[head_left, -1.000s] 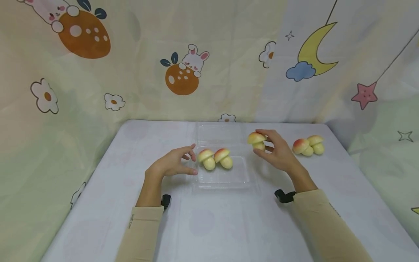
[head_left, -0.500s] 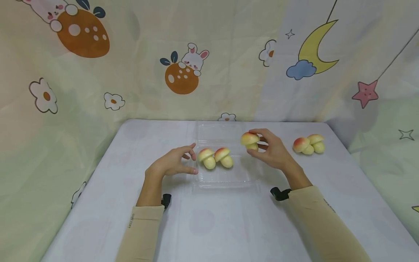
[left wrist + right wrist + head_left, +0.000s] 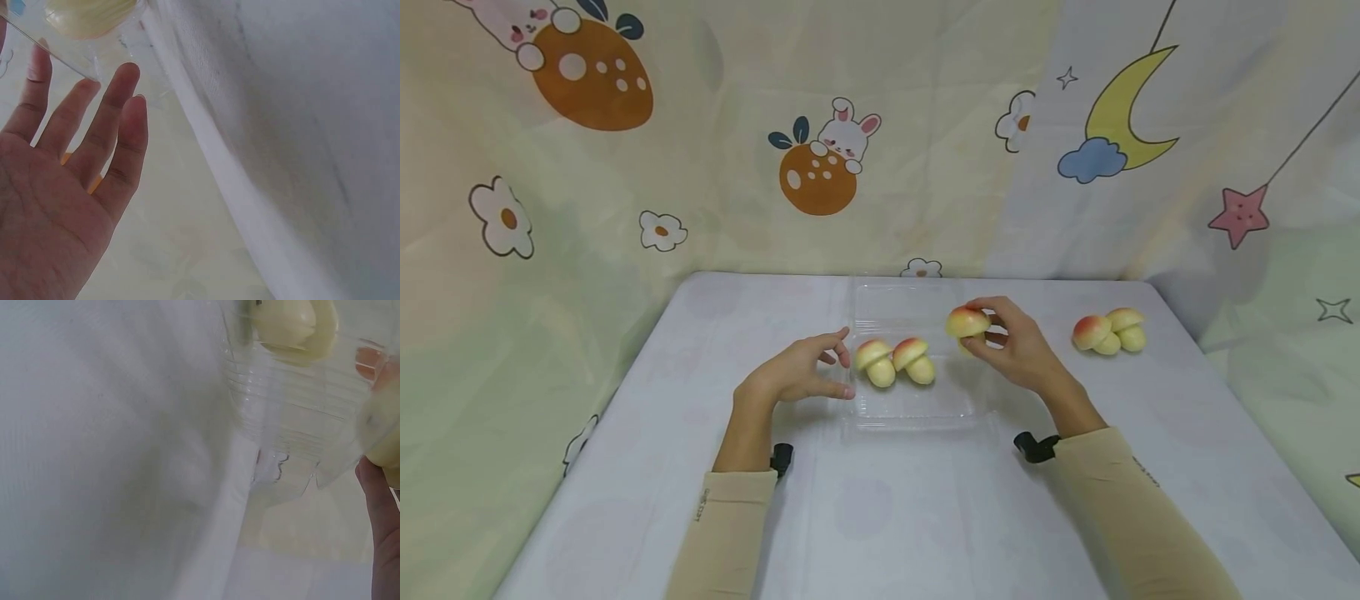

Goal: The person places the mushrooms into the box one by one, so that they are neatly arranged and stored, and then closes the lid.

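Note:
In the head view, my right hand (image 3: 1021, 346) pinches a toy mushroom (image 3: 967, 322) with a red-and-yellow cap and pale stem, above the right part of a clear plastic box (image 3: 943, 405). Inside the box, on its left side, lie two similar mushrooms, one (image 3: 876, 363) beside the other (image 3: 914, 362). My left hand (image 3: 796, 372) stays at the box's left edge, thumb and fingers loosely spread. The left wrist view has its fingertips by the clear box wall (image 3: 53, 53). In the right wrist view, the held mushroom (image 3: 386, 450) is partly cut off by the frame.
Two more mushrooms, a redder one (image 3: 1092, 333) and a yellower one (image 3: 1126, 330), lie together at the table's back right. The box's clear lid (image 3: 906, 302) lies folded back behind it. A printed curtain (image 3: 715, 167) hangs behind the white-covered table (image 3: 880, 517).
My right hand has moved left with the mushroom, from beside the box to over its right part, and the mushroom has dropped slightly. The left hand has stayed in place.

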A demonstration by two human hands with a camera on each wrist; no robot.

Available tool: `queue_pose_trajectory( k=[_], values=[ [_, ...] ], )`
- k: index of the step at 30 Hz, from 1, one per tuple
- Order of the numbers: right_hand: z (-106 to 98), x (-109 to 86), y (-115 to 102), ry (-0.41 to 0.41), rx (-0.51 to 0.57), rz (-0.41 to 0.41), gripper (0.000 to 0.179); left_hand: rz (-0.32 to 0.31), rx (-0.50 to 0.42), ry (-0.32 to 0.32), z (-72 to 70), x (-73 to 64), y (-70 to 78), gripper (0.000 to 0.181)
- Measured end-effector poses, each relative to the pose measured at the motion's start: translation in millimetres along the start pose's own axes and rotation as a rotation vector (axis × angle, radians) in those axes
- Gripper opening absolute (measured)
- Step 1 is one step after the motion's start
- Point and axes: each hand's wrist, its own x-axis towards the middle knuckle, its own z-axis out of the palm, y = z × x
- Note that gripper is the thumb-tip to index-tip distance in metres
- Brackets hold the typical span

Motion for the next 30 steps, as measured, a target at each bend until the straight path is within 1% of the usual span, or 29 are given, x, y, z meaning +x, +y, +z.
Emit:
queue_pose_trajectory(
  k=[3, 6, 8, 12, 15, 19, 22, 30],
  values=[
    [2, 0.5, -9, 0.003, 0.018, 0.001, 0.048, 0.004, 0.003, 0.002, 0.2, -0.3, 0.0, 0.052],
    [3, 1.3, -22, 0.01, 0.01, 0.0, 0.048, 0.006, 0.007, 0.004, 0.2, -0.3, 0.0, 0.052],
    [5, 1.9, -15, 0.013, -0.005, -0.001, 0.048, 0.01, 0.016, 0.003, 0.1, 0.2, -0.3, 0.053],
    [9, 2.5, 5, 0.02, -0.034, -0.024, 0.05, 0.013, 0.028, 0.002, 0.1, 1.4, -0.7, 0.053],
    [10, 3.0, 13, 0.013, -0.036, -0.049, 0.051, 0.013, 0.024, 0.003, -0.6, 1.5, -0.6, 0.053],
    [9, 3.2, 16, -0.014, -0.034, -0.08, 0.05, 0.016, 0.017, 0.003, -1.6, 1.3, 0.6, 0.053],
    [8, 2.8, 15, -0.031, -0.05, -0.085, 0.049, 0.012, 0.009, 0.001, -1.5, 1.2, 1.3, 0.052],
    [11, 0.5, 15, -0.053, -0.077, -0.013, 0.051, 0.021, 0.01, 0.005, -0.5, 0.6, 1.2, 0.049]
  ],
)
